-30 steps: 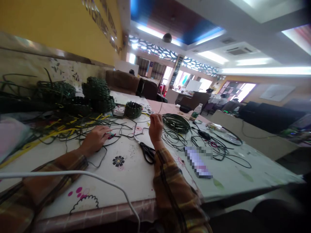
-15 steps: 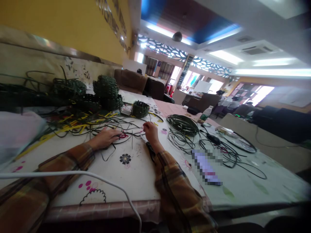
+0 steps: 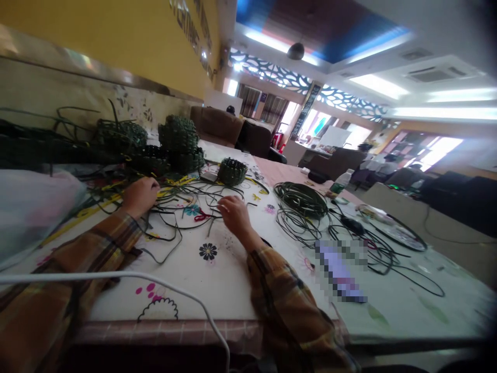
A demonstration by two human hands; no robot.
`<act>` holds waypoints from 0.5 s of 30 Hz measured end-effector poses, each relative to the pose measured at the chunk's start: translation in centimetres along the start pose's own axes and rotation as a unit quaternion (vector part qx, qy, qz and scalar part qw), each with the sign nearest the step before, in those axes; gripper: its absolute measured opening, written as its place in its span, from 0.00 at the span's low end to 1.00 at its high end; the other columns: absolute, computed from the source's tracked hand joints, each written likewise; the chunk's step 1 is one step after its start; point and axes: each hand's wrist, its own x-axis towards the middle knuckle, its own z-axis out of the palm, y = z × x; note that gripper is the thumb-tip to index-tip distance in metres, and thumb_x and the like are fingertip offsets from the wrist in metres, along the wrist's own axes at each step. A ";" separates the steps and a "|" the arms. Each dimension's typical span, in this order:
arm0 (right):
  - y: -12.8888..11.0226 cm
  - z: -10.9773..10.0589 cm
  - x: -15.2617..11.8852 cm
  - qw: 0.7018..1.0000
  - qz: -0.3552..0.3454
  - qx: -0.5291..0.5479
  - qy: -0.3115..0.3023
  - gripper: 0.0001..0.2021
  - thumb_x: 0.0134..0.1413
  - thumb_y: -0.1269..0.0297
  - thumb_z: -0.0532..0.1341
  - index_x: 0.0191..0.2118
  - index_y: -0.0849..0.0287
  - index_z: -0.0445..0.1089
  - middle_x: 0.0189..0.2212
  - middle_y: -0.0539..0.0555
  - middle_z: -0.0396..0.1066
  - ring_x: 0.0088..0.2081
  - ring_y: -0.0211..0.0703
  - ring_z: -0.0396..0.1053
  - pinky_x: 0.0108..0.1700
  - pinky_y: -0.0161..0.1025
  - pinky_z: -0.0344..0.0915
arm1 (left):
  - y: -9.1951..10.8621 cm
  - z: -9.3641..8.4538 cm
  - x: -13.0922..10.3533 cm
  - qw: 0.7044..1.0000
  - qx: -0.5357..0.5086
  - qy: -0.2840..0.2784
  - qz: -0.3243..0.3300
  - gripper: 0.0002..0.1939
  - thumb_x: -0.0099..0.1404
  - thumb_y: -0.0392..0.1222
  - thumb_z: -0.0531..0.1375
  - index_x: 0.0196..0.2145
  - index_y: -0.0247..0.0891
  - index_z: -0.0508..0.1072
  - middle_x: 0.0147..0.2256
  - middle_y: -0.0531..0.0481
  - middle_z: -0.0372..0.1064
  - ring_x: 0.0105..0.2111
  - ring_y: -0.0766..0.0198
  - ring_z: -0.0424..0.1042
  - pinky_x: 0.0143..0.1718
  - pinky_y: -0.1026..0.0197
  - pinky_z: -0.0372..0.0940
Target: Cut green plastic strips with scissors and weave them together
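Note:
My left hand is over the near side of a tangle of dark green and yellow weaving strips, its fingers curled. What lies under its fingertips is hidden. My right hand is bent at the fingers, thumb and fingertips close together, with a thin dark green strip at the tips. Between the hands, red-handled scissors lie on the white patterned tablecloth, their handles showing. A small dark green woven basket stands upright just beyond my right hand.
Stacked green woven baskets stand at the back left. A coil of green strip lies to the right, near a bottle and a blurred purple item. A white cable crosses in front; a clear plastic bag is at left.
My left hand has moved left, off the red-handled scissors, to the strip tangle. The right hand has shifted slightly nearer to me. The view has turned a little.

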 end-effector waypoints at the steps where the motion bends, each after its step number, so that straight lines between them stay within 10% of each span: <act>1: -0.9 0.5 -0.1 0.998 -0.050 0.013 -0.032 0.10 0.67 0.64 0.57 0.42 0.60 0.76 0.43 0.60 0.75 0.47 0.48 0.67 0.52 0.43 0.61 | 0.1 -0.3 0.0 1.000 -0.011 0.007 -0.009 0.20 0.67 0.46 0.50 0.45 0.34 0.77 0.46 0.40 0.75 0.42 0.56 0.70 0.42 0.58 0.62; 8: -4.1 3.4 -0.1 0.971 -0.152 -0.047 -0.178 0.05 0.61 0.68 0.62 0.35 0.59 0.75 0.35 0.56 0.72 0.43 0.48 0.66 0.50 0.43 0.60 | -1.9 -0.2 0.8 0.994 -0.084 0.022 -0.072 0.23 0.70 0.45 0.47 0.49 0.29 0.75 0.47 0.40 0.75 0.43 0.58 0.70 0.45 0.58 0.62; 12: -1.6 1.8 0.8 0.988 -0.042 0.149 -0.025 0.07 0.58 0.72 0.60 0.29 0.58 0.69 0.32 0.53 0.68 0.38 0.43 0.66 0.47 0.40 0.62 | -2.6 0.6 1.1 0.989 -0.125 0.014 -0.080 0.23 0.67 0.42 0.49 0.52 0.27 0.73 0.47 0.41 0.76 0.44 0.59 0.70 0.47 0.60 0.62; 15: 0.8 -0.2 1.1 0.887 0.078 0.431 0.147 0.03 0.58 0.66 0.61 0.33 0.57 0.67 0.31 0.49 0.68 0.35 0.40 0.67 0.44 0.39 0.65 | -2.4 0.9 1.1 0.986 -0.145 0.000 -0.077 0.23 0.66 0.41 0.50 0.52 0.28 0.73 0.43 0.43 0.77 0.42 0.59 0.71 0.45 0.60 0.63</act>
